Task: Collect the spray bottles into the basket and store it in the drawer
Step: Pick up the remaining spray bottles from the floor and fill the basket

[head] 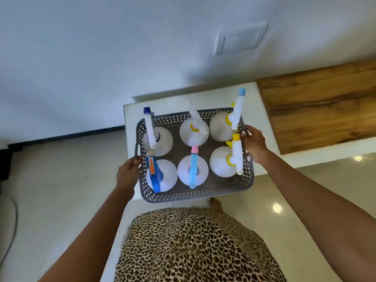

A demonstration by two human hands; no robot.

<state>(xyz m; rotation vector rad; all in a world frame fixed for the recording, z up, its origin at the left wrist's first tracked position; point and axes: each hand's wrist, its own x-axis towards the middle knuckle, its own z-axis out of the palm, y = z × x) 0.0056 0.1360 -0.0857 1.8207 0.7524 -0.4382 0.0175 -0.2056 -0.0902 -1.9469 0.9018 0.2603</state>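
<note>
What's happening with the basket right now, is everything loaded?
A person grips the grey basket by its side handles, left hand and right hand. Six spray bottles stand upright inside it, in two rows of three. The basket sits at the edge of a white counter. No drawer is visible.

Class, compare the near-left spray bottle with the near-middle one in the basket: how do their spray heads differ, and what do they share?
The near-left bottle has a darker blue spray head carrying an orange sticker; the near-middle bottle has a lighter blue head with no sticker. The near-middle bottle's nozzle tip is pink, while the near-left bottle's tip looks pale. Both have white rounded bodies, stand upright in the grey basket and point their nozzles away from the person.
</note>
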